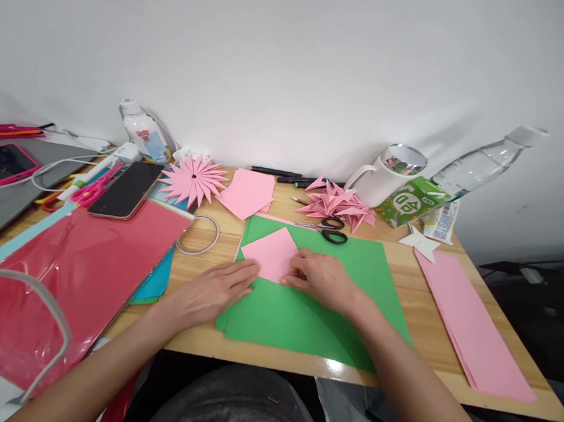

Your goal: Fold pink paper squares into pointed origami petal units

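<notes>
A square of pink paper [272, 252] lies on a stack of green sheets [313, 321] in front of me. My left hand [227, 284] rests flat with fingers stretched out, its tips on the paper's lower left edge. Curled at the opposite side, my right hand [320, 277] pinches the paper's right corner between thumb and fingers. Black-handled scissors [333, 230] lie at the top of the green stack. Behind it are a pile of pink squares [249, 192] and several folded pink paper pieces [337, 205].
A pink paper pinwheel [194, 177], a phone [128, 189] and a red plastic-wrapped pack [73, 268] are on the left. To the right stand a white mug [384, 179], a green box [414, 200] and a clear bottle [485, 163]. Long pink strips [476, 325] lie near the right edge.
</notes>
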`<state>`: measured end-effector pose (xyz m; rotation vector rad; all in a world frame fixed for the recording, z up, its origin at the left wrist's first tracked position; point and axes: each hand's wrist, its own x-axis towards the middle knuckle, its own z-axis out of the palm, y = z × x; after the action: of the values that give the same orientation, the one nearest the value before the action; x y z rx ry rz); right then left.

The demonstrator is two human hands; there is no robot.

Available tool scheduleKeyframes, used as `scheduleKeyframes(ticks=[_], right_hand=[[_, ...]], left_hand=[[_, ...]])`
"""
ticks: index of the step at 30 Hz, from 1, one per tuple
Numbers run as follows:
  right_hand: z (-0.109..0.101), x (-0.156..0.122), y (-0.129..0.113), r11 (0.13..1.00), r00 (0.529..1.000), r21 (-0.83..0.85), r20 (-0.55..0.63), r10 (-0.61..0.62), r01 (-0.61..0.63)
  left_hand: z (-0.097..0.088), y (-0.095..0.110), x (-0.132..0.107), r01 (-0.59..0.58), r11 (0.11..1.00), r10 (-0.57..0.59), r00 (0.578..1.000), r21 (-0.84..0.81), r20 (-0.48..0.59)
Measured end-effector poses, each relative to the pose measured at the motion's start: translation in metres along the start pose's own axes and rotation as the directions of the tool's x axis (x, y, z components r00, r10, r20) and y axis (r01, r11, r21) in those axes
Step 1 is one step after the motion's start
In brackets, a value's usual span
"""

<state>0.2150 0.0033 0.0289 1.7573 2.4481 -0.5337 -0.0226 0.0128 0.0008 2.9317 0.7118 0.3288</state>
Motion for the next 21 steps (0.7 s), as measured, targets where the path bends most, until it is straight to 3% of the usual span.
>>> scheduleKeyframes(ticks=[11, 16, 21], right_hand=[[0.001, 0.001, 0.005, 0.997, 0.999, 0.067, -0.031, -0.029, 0.031], [0.002, 0.001, 0.005, 0.996, 0.998, 0.083, -0.048, -0.040, 0.043], [0.002, 0.001, 0.005, 0.992, 0.995, 0.100, -0.071, -0.065, 0.072]], left_hand=[[-0.004, -0.003, -0.001, -0.061, 0.994, 0.063, 0.998, 0.095, -0.014], [-0.009, -0.009, -0.009, -0.025, 0.986, 0.034, 0.998, 0.164, -0.054], [-0.010, 0.014, -0.003, -0.008, 0.978, 0.042, 0.986, 0.210, -0.159]])
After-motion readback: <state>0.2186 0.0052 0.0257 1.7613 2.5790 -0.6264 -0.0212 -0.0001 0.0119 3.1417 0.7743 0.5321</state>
